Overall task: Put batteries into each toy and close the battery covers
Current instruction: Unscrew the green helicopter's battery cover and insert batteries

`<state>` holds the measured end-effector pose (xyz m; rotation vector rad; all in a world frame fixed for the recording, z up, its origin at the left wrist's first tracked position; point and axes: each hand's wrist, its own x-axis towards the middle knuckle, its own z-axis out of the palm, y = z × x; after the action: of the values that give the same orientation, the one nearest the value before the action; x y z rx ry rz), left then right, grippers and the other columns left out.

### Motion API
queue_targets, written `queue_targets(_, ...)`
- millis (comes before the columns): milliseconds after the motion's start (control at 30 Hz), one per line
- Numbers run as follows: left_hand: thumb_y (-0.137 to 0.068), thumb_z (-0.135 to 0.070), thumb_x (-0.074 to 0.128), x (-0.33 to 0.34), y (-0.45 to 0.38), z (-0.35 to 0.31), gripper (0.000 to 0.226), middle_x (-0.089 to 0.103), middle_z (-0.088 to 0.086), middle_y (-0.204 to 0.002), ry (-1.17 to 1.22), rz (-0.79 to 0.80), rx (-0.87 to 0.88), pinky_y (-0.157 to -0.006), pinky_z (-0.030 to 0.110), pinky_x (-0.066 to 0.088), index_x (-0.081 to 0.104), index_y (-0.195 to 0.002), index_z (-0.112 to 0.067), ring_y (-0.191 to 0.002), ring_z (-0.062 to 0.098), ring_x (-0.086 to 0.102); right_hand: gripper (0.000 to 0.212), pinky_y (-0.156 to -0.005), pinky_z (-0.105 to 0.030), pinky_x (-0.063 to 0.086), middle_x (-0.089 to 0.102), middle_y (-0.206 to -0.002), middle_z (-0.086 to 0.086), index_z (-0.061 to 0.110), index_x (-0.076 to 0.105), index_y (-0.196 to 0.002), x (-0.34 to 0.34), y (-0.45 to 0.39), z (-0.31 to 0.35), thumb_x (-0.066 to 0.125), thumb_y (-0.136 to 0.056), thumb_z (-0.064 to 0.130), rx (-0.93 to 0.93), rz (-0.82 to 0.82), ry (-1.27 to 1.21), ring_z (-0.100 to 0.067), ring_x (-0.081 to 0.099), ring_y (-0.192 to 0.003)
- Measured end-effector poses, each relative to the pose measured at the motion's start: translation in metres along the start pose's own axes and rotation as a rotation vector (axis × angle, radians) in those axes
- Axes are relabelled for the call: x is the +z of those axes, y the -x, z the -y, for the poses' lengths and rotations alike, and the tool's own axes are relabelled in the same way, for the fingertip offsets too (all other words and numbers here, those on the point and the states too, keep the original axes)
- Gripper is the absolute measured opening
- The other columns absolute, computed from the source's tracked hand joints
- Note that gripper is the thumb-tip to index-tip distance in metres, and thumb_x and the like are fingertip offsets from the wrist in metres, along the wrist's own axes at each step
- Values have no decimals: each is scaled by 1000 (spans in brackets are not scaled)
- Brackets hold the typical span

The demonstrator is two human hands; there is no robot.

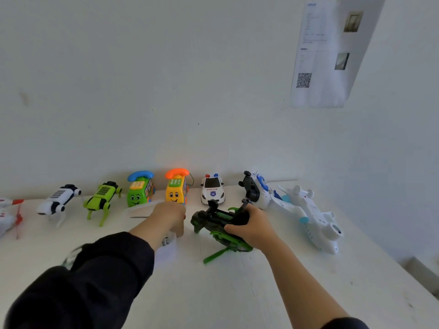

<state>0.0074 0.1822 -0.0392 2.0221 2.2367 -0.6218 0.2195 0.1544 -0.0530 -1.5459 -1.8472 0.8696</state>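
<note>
A dark green and black toy helicopter [213, 222] lies tipped over on the white table [213, 293], its underside turned up and its green rotor blades against the tabletop. My right hand [249, 227] grips its body from the right. My left hand [169, 217] hovers just left of the toy with its fingers curled downward; anything between them is hidden. Beneath that hand lies a clear plastic bag [167, 245] with small items inside that I cannot identify.
Toys line the wall: a red-white toy [9, 210], a white robot dog [58, 200], a green robot dog [102, 198], a green phone [140, 189], a yellow phone [177, 188], a police car [212, 191], a white helicopter [257, 188] and a white airplane [311, 217].
</note>
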Motion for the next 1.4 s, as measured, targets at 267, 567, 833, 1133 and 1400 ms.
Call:
queue_targets(267,-79,-26,70,6,-22,-3,41,59,6,-106,51,-17,25,-76,31,48,55,-115,-12,-99,24,59,42,-79,-21,45,52,-103,5,26,48,-103,-2,7,8,78,-74,32,56,-4,3,-12,53,-96)
queue_targets(567,-82,-21,68,-13,28,60,32,47,2,-86,551,-51,35,-50,24,43,41,-98,-17,-69,18,48,65,-79,-23,47,52,-106,2,17,48,-129,-5,21,19,79,-73,22,127,76,6,-15,53,-96)
queue_targets(833,-89,-13,57,-46,67,63,4,57,5,-77,990,-491,220,-57,25,41,60,-91,-15,-63,18,51,78,-88,-30,50,54,-121,-1,22,45,-133,-8,29,17,84,-66,23,192,126,-8,-17,53,-104)
queue_targets(1133,-91,-14,57,-24,98,-3,14,66,12,-71,1392,-789,290,-52,33,56,53,-86,-2,-48,8,60,76,-86,-26,47,56,-121,-4,16,45,-134,1,33,25,82,-69,23,145,53,60,-15,52,-97)
queue_targets(1400,-89,-8,57,-6,98,-22,11,66,6,-65,1501,-847,267,-54,32,57,50,-81,-8,-51,15,64,75,-86,-27,47,55,-125,-3,17,45,-134,0,30,26,82,-69,21,110,79,68,-13,49,-96)
